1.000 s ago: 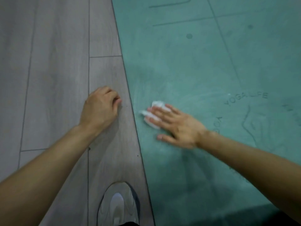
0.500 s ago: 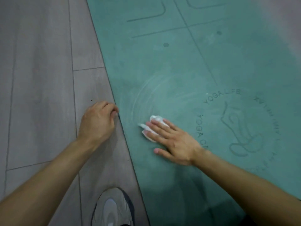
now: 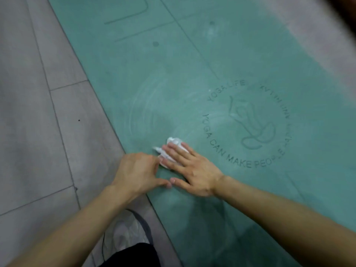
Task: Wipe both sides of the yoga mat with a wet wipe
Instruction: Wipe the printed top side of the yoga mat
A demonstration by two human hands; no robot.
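Dim, soft light; blurred top-right corner

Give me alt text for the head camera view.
A right hand presses a white wet wipe flat on a teal yoga mat, while the left hand reaches in at the mat's edge. A shoe stands on the grey floor.

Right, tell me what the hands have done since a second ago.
The left hand left the grey wood-look floor and moved right onto the teal rubber yoga mat, fingers reaching the crumpled white wet wipe. The right hand stays flat, pressing the wipe on the mat.
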